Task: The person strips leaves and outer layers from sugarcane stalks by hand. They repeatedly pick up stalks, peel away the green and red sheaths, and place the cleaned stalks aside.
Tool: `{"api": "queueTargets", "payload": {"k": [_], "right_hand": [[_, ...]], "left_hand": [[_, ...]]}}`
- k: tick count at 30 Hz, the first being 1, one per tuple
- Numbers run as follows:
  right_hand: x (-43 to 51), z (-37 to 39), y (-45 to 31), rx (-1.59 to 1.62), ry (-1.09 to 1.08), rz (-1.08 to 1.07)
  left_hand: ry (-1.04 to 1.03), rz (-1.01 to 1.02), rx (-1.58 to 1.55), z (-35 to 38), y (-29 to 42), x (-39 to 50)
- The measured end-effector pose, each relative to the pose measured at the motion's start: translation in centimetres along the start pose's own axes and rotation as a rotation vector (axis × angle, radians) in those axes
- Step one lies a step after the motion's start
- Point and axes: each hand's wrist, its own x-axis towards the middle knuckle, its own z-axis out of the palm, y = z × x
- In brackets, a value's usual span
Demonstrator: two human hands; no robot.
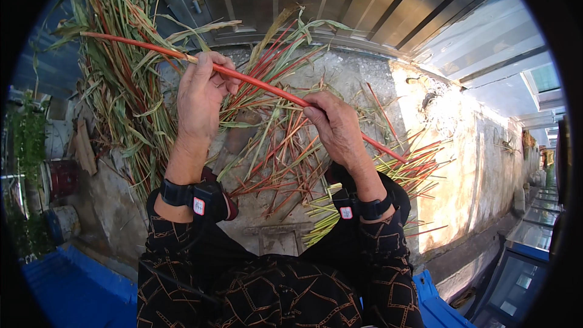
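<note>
A long red plant stalk point(268, 87) runs slantwise in front of me, from the leafy heap at upper left to the cut stalks at lower right. My left hand point(207, 84) grips it at a pale joint. My right hand point(331, 123) is closed round it further down. Below the hands, loose red and green stalks with stripped leaves point(282, 159) lie scattered on the concrete floor. Bare yellow-green and red stalks point(410, 164) lie in a pile by my right leg, partly hidden by that arm and leg.
A tall heap of leafy stalks point(132, 100) stands at left. Metal panelling point(319, 0) borders the floor ahead. A dark red bucket point(61, 177) sits at far left, a white tangle point(439, 105) at right. Blue sheeting point(82, 278) lies at lower left.
</note>
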Motion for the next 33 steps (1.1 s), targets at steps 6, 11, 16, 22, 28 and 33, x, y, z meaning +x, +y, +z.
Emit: {"api": "queueTargets", "payload": {"k": [6,11,16,22,28,33], "right_hand": [[0.0,0.1,-0.1,-0.005,-0.016,0.028],[-0.1,0.1,-0.1,0.016,-0.011,0.035],[-0.1,0.1,-0.1,0.019,-0.028,0.052],[-0.2,0.2,-0.2,0.027,-0.042,0.060],[-0.2,0.1,-0.2,0.010,-0.052,0.061],[-0.2,0.0,-0.4,-0.001,-0.054,0.058]], "left_hand": [[0.126,-0.041,0.100,-0.1,0.3,0.2],[0.164,-0.030,0.106,-0.4,0.6,0.3],[0.144,-0.015,0.067,-0.9,0.4,0.4],[0.131,0.016,0.040,-1.2,0.2,0.6],[0.050,-0.012,-0.065,-1.6,0.3,0.7],[0.023,-0.026,-0.142,-1.7,0.1,0.8]]}}
